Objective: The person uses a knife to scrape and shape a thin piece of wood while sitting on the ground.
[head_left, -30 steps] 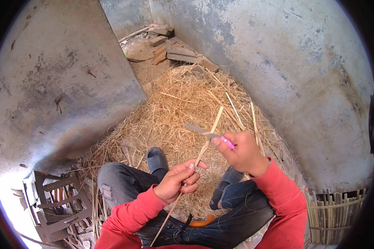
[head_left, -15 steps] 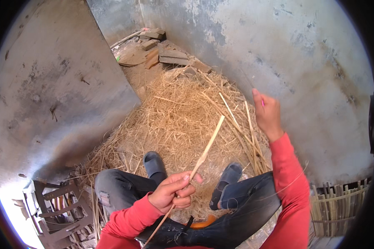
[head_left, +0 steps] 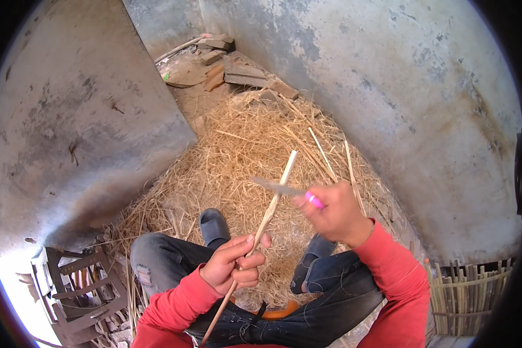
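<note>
My left hand is closed around a long, thin wooden strip that slants up and away from my lap. The strip's far part is pale and bare; its near end is darker. My right hand grips a knife by its pink handle. Its grey blade, a little blurred, crosses the upper part of the strip; whether it touches the wood I cannot tell.
Straw-like shavings cover the floor ahead, with several long strips at their right. Bricks lie in the far corner between walls. A slatted basket stands at right, a dark wooden frame at left.
My right hand has come down and left from beside the right wall, bringing the knife across the strip. The strip has tipped slightly leftward in my left hand.
</note>
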Demonstrator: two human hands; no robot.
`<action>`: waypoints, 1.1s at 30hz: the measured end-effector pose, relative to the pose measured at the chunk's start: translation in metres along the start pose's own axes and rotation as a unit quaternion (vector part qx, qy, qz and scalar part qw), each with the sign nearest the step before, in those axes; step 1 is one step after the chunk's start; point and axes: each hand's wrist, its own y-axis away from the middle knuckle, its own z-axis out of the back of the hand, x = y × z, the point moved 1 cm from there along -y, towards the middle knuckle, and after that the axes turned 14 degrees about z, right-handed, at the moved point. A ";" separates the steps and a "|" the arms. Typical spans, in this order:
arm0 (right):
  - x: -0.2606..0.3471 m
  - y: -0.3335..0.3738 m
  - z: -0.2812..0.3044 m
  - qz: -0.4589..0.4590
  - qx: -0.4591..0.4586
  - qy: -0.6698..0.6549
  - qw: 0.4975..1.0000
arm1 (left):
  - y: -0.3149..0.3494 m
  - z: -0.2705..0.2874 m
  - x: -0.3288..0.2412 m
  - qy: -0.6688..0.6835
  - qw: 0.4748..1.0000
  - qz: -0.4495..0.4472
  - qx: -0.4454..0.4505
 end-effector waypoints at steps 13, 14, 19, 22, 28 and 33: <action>-0.019 -0.014 0.004 0.045 -0.025 0.207 0.977 | -0.002 0.000 -0.004 0.062 0.998 0.015 0.012; -0.016 -0.017 0.004 0.036 -0.036 0.200 0.978 | 0.000 0.000 -0.004 0.060 0.998 0.014 0.011; 0.001 -0.007 -0.015 0.130 0.020 0.133 0.982 | 0.002 0.006 0.000 0.015 1.000 0.012 0.002; -0.021 -0.016 0.000 0.092 -0.003 0.162 0.983 | 0.003 0.008 0.001 -0.005 1.000 0.012 -0.012; -0.011 -0.019 0.000 0.077 -0.029 0.179 0.980 | -0.001 0.008 0.000 0.009 1.000 -0.002 -0.020; -0.019 -0.016 -0.010 0.165 -0.014 0.125 0.978 | 0.001 0.008 0.000 -0.009 0.999 0.013 -0.032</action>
